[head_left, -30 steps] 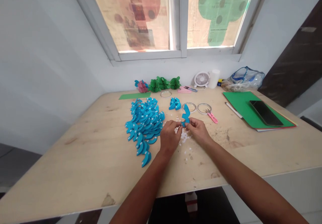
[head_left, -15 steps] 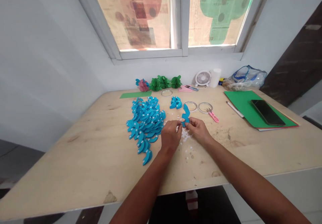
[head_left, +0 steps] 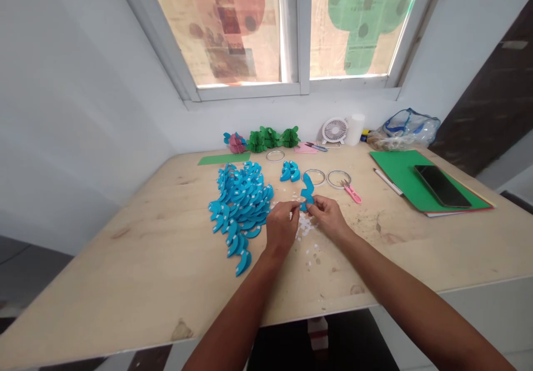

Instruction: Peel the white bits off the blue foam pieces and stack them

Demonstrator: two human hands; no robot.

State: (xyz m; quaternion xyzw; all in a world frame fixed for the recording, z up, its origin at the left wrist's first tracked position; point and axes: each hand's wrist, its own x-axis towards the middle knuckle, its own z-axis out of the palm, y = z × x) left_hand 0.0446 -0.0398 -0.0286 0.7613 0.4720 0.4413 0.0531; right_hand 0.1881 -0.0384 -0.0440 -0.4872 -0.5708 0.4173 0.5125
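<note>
Gripping the wavy blue paper (head_left: 308, 192) at its lower end, right of the blue pile (head_left: 245, 193), the fingers of the right hand (head_left: 331, 216) seem to steady it. Those of the left hand (head_left: 282, 227) are at that end; whether they pinch it, I cannot tell. White scraps (head_left: 305, 225) lie on the desk (head_left: 145, 271) just right of the pile; pink snips (head_left: 353, 194) rest farther right, presumably out of the way.

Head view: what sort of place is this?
Probably an indoor craft workspace: a blue cutout pinched in the right hand, a heap of similar blue pieces on the wooden table, and pink-handled snips.
</note>
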